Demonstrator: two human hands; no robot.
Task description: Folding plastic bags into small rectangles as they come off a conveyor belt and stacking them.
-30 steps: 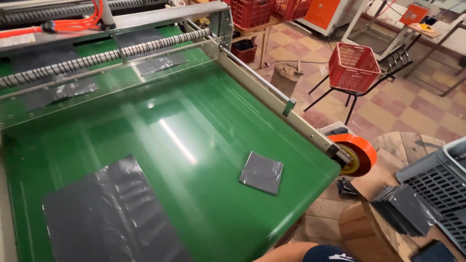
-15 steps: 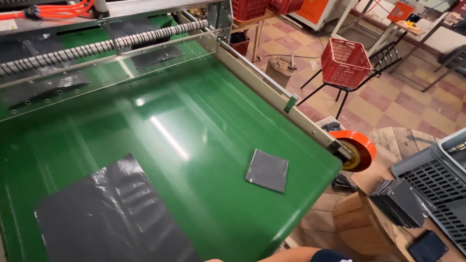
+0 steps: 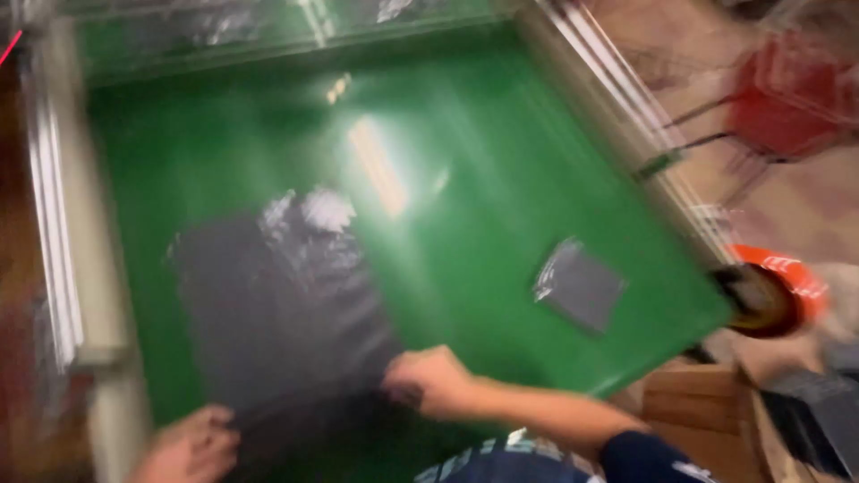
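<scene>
A green belt (image 3: 501, 268) fills most of the blurred view, its metal side rail (image 3: 626, 134) running along the right edge; on it lies a large dark plastic sheet (image 3: 277, 304), glossy and crinkled, its long axis running from the near edge away up the belt, its far end pointing toward the top of the view; the sheet's near edge lies right at both hands, so it stretches away from the person; the right hand (image 3: 434, 380) is curled onto the sheet's near right corner, fingers bent as if pinching it, though blur hides the actual hold; the left hand (image 3: 188, 443) sits at the near left corner, grip not discernible; the right hand looks a little further onto the sheet; a small grey square pouch (image 3: 582, 286) lies flat well to the right, untouched; an orange tape roll (image 3: 769, 295) sits just past the belt's corner.
</scene>
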